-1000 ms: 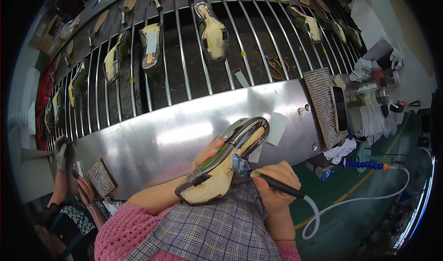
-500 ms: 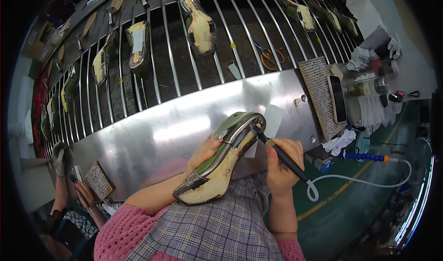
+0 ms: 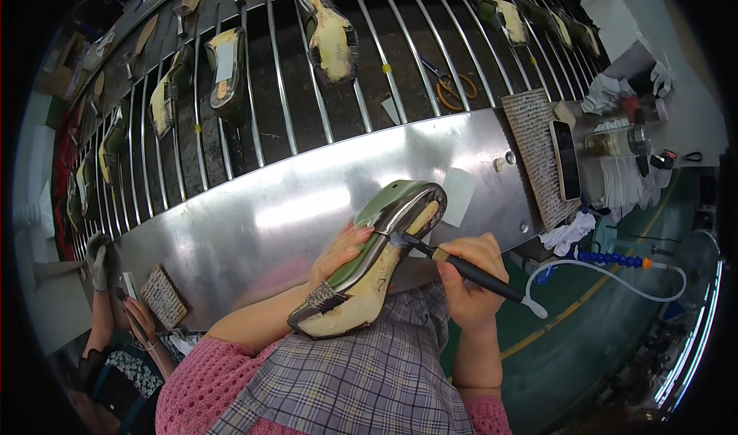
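Fingers [image 3: 347, 244] round shoe [image 3: 369, 270], phone [image 3: 567, 160] beyond

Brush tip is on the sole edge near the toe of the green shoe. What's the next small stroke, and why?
Probably draw the brush a short way along the sole's edge toward the heel. The right hand has the bristles at the toe end of the green shoe, while the left hand steadies it sole-up, and the long pale sole beyond looks unbrushed, though coating is hard to tell.

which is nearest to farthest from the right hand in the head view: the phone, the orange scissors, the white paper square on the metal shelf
From the right hand:
1. White paper square, just above it on the metal shelf.
2. Phone, up and to the right, on the woven mat.
3. Orange scissors, farther up on the conveyor bars.
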Demonstrator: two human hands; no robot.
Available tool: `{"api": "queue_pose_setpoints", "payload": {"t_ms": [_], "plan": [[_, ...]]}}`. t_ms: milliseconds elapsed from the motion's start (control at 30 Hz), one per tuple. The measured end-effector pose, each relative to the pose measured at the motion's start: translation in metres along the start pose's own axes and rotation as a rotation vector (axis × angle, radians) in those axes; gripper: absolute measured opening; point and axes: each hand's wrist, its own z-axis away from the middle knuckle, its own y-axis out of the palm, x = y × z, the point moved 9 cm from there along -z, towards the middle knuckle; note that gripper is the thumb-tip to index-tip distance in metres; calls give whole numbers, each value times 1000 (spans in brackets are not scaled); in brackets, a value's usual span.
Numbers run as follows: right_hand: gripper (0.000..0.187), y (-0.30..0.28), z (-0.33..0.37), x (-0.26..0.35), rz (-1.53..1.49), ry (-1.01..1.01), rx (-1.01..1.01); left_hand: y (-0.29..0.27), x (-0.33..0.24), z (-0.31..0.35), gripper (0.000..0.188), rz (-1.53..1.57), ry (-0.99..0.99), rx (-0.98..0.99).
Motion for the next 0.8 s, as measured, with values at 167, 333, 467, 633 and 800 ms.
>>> {"api": "queue_pose_setpoints", "payload": {"t_ms": [167, 333, 467, 633, 800], "plan": [[20, -2, 3, -3, 52, 5, -75, -2, 2, 1, 82, 15, -13, -26], [16, 4, 6, 1, -239, 78, 37, 1, 10, 13, 68, 71, 9, -99], [13, -3, 14, -20, -249, 323, -94, 3, 4, 9, 55, -47, -25, 22], [22, -6, 11, 21, 167, 15, -51, 6, -2, 0, 46, -80, 8, 36], [25, -8, 19, 23, 218, -60, -47, 8, 0, 0, 50, -44, -8, 41]]}}
